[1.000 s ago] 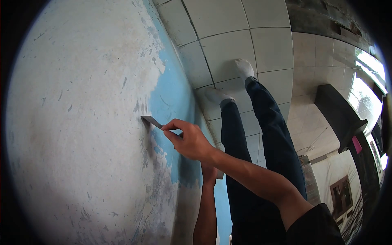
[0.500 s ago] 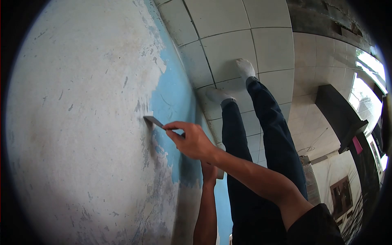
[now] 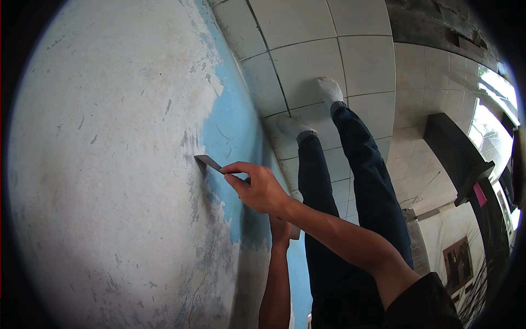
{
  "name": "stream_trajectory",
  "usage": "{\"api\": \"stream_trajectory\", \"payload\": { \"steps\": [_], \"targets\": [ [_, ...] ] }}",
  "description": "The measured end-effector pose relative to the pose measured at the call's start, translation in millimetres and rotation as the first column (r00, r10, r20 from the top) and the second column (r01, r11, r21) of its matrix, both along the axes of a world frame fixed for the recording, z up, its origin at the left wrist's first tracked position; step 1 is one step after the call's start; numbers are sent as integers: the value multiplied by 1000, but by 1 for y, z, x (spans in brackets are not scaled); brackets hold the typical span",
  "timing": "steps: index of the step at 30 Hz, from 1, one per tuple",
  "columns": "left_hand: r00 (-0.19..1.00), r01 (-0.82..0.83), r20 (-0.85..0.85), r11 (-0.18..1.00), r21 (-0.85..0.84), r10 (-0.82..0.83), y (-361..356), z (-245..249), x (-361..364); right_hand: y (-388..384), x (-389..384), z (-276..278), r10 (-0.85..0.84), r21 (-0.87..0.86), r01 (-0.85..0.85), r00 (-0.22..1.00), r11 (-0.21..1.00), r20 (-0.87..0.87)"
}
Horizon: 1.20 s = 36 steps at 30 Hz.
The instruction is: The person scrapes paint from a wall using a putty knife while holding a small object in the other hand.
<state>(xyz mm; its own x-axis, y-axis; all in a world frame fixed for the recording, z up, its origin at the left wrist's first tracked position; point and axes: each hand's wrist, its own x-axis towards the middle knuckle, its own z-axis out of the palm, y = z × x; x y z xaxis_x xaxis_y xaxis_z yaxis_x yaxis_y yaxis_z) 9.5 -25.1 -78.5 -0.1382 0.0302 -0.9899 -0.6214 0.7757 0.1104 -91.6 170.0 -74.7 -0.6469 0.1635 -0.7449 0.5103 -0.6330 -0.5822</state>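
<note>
My right hand (image 3: 262, 187) pinches a thin flat-bladed scraper (image 3: 209, 162). The blade's edge meets the wall (image 3: 120, 164) where whitish, patchy surface borders light blue paint (image 3: 230, 129). Lower down, my left hand (image 3: 280, 231) is close to the blue part of the wall, partly covered by my right hand and forearm. Its fingers are hidden. A small greyish object (image 3: 296, 232) shows just beside it, too covered to identify.
Pale floor tiles (image 3: 307, 66) meet the wall's blue edge. My legs in dark trousers (image 3: 364, 159) and light socks (image 3: 330, 90) stand on them. A dark ledge (image 3: 457, 153), a pink item (image 3: 480, 194) and a brown vent-like panel (image 3: 458, 265) are at the right.
The scraper and my right hand have shifted very slightly to the right along the wall. My left hand looks almost unmoved.
</note>
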Motion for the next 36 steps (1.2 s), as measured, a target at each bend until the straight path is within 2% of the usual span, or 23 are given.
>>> {"api": "stream_trajectory", "payload": {
  "steps": [3, 6, 9, 12, 15, 18, 21, 26, 28, 30, 33, 36],
  "targets": [
    [995, 3, -104, 999, 48, 2, -11, -2, 12, 2, 1, 12, -11, 4, 11, 1000, 1000, 13],
    [995, 11, -101, 1000, 20, -9, -12, -3, 10, 2, -5, 7, -8, -20, 10, 998, 1000, 61],
    [969, -120, -229, 988, -98, 95, 7, 3, 7, -1, -5, 3, -27, 0, 27, 999, 1000, 31],
    [959, -103, -257, 992, 68, 117, -5, 2, 16, -3, -1, 4, -24, 1, 24, 1000, 1000, 11],
    [988, 87, -131, 993, 79, -76, -11, -1, 12, -4, -3, 0, -34, 4, 34, 999, 999, 16],
    [996, 28, -85, 999, -46, -32, 5, 3, 7, -5, -4, -4, -49, 13, 49, 999, 999, 6],
    [993, 6, -116, 999, 42, -1, -6, 2, 14, -5, 4, 6, -27, 19, 27, 1000, 999, -14],
    [980, 159, -131, 987, 34, -153, -22, -4, 12, -1, -5, -1, -16, 8, 16, 1000, 1000, 25],
    [983, 135, -135, 990, 41, -128, -18, -6, 11, -1, 1, 10, -11, -30, 11, 1000, 999, 10],
    [996, 18, -88, 999, 28, -16, -10, 0, 12, 0, 2, 7, -7, -6, 7, 1000, 1000, 6],
    [997, 40, -56, 995, -90, -45, 18, 11, -3, -1, -4, -3, -26, -7, 27, 999, 1000, 23],
    [991, -18, -135, 999, 47, 24, -5, -2, 12, 0, 0, 5, -21, -13, 21, 1000, 1000, -2]
  ]
}}
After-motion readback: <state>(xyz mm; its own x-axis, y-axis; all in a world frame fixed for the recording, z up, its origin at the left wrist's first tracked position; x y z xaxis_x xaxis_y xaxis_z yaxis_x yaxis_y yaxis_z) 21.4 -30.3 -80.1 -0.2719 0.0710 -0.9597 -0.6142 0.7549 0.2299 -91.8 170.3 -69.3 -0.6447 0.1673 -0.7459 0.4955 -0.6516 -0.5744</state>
